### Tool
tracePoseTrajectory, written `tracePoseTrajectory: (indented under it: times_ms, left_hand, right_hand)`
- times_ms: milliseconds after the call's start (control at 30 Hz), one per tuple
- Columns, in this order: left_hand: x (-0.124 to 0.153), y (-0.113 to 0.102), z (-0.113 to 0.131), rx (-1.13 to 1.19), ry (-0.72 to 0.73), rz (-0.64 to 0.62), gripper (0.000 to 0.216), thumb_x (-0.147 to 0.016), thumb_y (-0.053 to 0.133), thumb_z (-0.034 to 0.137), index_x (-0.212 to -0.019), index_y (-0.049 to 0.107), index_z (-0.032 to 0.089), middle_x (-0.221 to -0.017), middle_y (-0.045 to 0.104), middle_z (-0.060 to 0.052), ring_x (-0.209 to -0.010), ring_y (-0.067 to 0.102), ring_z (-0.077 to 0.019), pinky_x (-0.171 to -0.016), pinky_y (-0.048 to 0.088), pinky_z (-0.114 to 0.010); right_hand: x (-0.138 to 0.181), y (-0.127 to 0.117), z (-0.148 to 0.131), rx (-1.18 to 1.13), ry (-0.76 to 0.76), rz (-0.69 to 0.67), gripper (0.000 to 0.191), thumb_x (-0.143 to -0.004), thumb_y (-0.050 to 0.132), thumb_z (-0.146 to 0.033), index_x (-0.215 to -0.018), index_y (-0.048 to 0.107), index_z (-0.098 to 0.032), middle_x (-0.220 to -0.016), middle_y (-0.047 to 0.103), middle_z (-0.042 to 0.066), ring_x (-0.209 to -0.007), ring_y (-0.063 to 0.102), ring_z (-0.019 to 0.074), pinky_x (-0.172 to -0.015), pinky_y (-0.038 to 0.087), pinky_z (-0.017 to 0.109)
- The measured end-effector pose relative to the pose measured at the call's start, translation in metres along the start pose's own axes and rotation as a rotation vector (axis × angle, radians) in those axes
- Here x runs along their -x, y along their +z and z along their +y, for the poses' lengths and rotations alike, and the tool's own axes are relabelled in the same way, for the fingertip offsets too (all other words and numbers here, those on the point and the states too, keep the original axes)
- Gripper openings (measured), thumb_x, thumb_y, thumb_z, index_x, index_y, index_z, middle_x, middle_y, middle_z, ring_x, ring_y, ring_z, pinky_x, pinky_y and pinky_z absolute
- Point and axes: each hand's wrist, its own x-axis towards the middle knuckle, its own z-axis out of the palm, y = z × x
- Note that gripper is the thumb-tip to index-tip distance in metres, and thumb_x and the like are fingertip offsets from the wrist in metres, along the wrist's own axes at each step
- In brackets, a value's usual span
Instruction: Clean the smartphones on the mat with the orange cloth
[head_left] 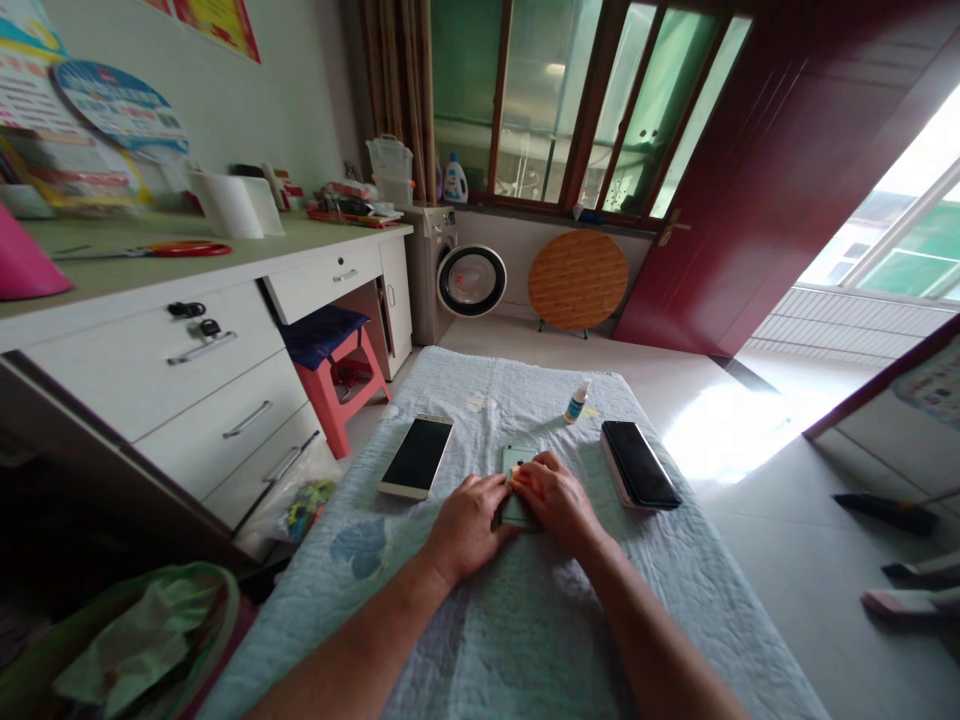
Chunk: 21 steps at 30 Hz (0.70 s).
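Observation:
A greenish smartphone [519, 514] lies on the cloth-covered table between my hands, a small dark mark near its top end. My left hand [469, 527] grips its left side, fingers over the edge and thumb at the lower end. Pressed to the phone's upper part is a small orange-yellow pad [517, 474], pinched by my right hand [559, 503]; the fingers cover most of it. To the left rests a gold-framed smartphone [418, 458], dark screen up. On the right lies a black phone [640, 465] on top of a pinkish, flat item. A small white-capped bottle [577, 403] stands beyond my right hand.
A pale blue quilted cloth [517, 385] covers the table. At left are a white desk [187, 370] with drawers, a red stool [341, 380] and a bin [225, 610]. Behind stand a washing machine [429, 240] with its door ajar and a round wooden tabletop [577, 280].

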Motion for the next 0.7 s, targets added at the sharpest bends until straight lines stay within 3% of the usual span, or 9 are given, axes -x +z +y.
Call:
tracePoseTrajectory:
  times_ms: [100, 200, 333, 467, 700]
  left_hand:
    - [0.0000, 0.0005, -0.0003, -0.001, -0.004, 0.009, 0.045, -0.074, 0.071, 0.032, -0.117, 0.060, 0.023, -0.127, 0.058, -0.004, -0.112, 0.051, -0.0263, -0.099, 0.040, -0.036]
    - [-0.0003, 0.0008, -0.0005, -0.001, -0.005, 0.008, 0.045, -0.074, 0.072, 0.033, -0.116, 0.060, 0.024, -0.127, 0.058, -0.003, -0.111, 0.051, -0.0262, -0.098, 0.040, -0.036]
    - [-0.0005, 0.0002, 0.0002, -0.010, 0.001, -0.001, 0.046, -0.075, 0.070, 0.032, -0.118, 0.059, 0.023, -0.126, 0.059, -0.004, -0.110, 0.051, -0.0256, -0.098, 0.040, -0.035]
    - [-0.0006, -0.0004, 0.0008, -0.007, 0.008, -0.002, 0.048, -0.076, 0.068, 0.031, -0.121, 0.057, 0.025, -0.126, 0.058, -0.002, -0.110, 0.052, -0.0250, -0.098, 0.039, -0.036]
    - [-0.0002, -0.0011, 0.0016, -0.019, 0.005, 0.003, 0.038, -0.076, 0.068, 0.031, -0.112, 0.061, 0.023, -0.124, 0.060, -0.004, -0.109, 0.052, -0.0254, -0.097, 0.040, -0.036]
  right_hand:
    - [-0.0012, 0.0021, 0.0026, 0.037, -0.009, 0.064, 0.017, -0.087, 0.058, -0.032, -0.101, 0.062, -0.023, -0.102, 0.053, 0.005, -0.090, 0.053, 0.0177, -0.079, 0.044, 0.028]
    - [-0.0027, 0.0041, 0.0055, 0.064, -0.009, 0.112, 0.014, -0.084, 0.062, -0.031, -0.094, 0.061, -0.021, -0.099, 0.053, 0.006, -0.092, 0.051, 0.0201, -0.082, 0.045, 0.031]
    - [-0.0020, 0.0032, 0.0032, 0.054, -0.044, 0.053, 0.015, -0.090, 0.054, -0.031, -0.085, 0.064, -0.021, -0.094, 0.054, 0.006, -0.087, 0.051, 0.0176, -0.081, 0.045, 0.030]
    - [0.0005, 0.0009, -0.0008, 0.083, -0.047, 0.005, 0.019, -0.091, 0.053, -0.035, -0.096, 0.067, -0.024, -0.099, 0.055, 0.006, -0.090, 0.051, 0.0181, -0.084, 0.044, 0.031]
    - [0.0001, 0.0065, 0.0080, 0.074, 0.015, 0.001, 0.024, -0.093, 0.046, -0.026, -0.105, 0.067, -0.030, -0.104, 0.055, 0.004, -0.090, 0.054, 0.0155, -0.081, 0.043, 0.025]
